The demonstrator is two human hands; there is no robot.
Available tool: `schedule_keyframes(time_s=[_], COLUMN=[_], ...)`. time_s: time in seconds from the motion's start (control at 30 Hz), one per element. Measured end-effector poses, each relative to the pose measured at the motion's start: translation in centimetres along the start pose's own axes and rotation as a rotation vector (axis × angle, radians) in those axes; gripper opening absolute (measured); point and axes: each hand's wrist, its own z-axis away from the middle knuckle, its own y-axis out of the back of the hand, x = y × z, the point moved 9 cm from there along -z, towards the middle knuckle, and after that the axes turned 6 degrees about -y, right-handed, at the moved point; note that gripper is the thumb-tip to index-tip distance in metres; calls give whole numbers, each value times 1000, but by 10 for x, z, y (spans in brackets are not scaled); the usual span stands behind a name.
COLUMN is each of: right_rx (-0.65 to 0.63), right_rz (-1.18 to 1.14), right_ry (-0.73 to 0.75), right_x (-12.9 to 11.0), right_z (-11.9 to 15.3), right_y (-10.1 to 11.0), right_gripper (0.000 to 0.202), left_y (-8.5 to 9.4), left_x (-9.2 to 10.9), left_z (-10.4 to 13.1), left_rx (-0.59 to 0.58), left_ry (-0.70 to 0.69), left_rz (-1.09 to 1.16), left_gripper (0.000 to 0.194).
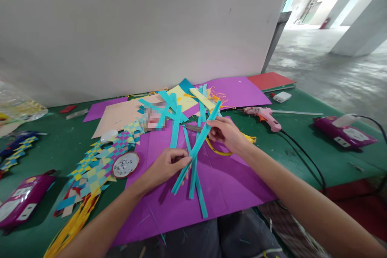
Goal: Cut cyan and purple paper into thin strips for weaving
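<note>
A teal paper strip (200, 142) runs slantwise between my hands, above the purple sheet (236, 181). My left hand (166, 166) pinches its lower part between thumb and fingers. Farther up, my right hand (225, 134) grips the same strip near its top end. It looks folded or doubled at the lower end. More teal strips (202, 201) lie under and around it on the purple sheet. Scissors with a yellow handle (218, 152) lie beneath my right hand, partly covered by it, their blades pointing left.
Right of my hands rests a pink glue gun (263, 116) with a black cord. A purple power strip (344, 131) sits farther right. At left are woven paper pieces (101, 165), a round dish of small beads (126, 164) and another purple strip box (26, 201). A white panel (145, 40) stands behind.
</note>
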Motion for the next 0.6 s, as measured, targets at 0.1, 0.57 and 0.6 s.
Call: schedule_keyframes(time_s=[0.1, 0.57, 0.6], right_rx=[61, -21, -45], right_rz=[-27, 64, 84], right_ry=[59, 146, 157], right_x=[-11, -4, -4], right_z=[-1, 0, 1], right_y=[13, -9, -13], right_gripper=[25, 37, 39], left_y=[0, -13, -13], left_x=[5, -3, -3], left_z=[0, -4, -4], left_rx=[-2, -88, -82], left_ry=[-34, -11, 4], left_rz=[-7, 243, 245], left_gripper=[29, 31, 31])
